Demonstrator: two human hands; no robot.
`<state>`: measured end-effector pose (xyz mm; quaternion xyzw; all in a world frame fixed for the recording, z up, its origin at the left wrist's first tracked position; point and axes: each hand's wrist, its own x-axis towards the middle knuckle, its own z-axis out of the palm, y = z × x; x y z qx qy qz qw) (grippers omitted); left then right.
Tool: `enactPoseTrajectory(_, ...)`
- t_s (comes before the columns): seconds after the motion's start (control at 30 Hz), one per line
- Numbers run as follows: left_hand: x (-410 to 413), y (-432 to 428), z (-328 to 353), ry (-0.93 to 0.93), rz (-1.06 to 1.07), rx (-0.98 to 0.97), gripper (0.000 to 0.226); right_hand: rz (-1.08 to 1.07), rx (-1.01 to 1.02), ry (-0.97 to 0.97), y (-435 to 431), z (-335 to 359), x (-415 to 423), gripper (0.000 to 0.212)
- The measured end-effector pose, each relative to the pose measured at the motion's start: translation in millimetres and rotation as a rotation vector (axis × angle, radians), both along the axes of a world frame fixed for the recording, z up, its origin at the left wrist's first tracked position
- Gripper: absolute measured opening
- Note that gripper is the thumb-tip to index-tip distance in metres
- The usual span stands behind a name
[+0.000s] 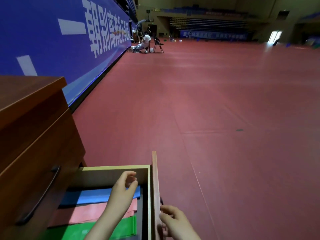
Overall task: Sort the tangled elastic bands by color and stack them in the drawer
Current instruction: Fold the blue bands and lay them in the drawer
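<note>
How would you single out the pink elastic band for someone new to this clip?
Start at the brown wooden cabinet on the left and its open drawer at the bottom. Of the bands inside, the pink elastic band is the middle strip, between the blue band and the green band.

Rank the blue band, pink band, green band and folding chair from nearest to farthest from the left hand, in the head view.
1. Blue band: directly under the left hand, on the far side of the drawer.
2. Pink band: middle row, beneath the wrist.
3. Green band: near side, closest to the camera.
4. Folding chair: far off across the red floor.
</note>
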<state>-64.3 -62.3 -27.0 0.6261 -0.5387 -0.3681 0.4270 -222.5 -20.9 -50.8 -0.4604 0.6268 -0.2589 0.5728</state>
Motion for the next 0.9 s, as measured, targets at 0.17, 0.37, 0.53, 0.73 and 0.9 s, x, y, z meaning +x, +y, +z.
enactPoseTrajectory(0.17, 1, 4, -1, -0.019, -0.023, 0.005, 0.017, -0.035, 0.068, -0.218, 0, 2, 17, 0.016)
enactPoseTrajectory(0.37, 5, 9, -6, -0.022, -0.018, 0.057, 0.016, 0.011, 0.072, -0.252, 5, 8, 25, 0.019)
enactPoseTrajectory(0.53, 4, 11, -8, -0.052, -0.037, 0.095, 0.025, 0.075, 0.059, -0.236, 6, 11, 27, 0.026)
enactPoseTrajectory(0.73, 7, 14, -17, -0.246, -0.131, 0.120, 0.056, 0.129, 0.083, -0.273, 5, 11, 37, 0.034)
enactPoseTrajectory(0.9, 26, 25, -11, -0.579, -0.249, 0.112, 0.078, 0.131, 0.107, -0.331, 6, 3, 61, 0.038)
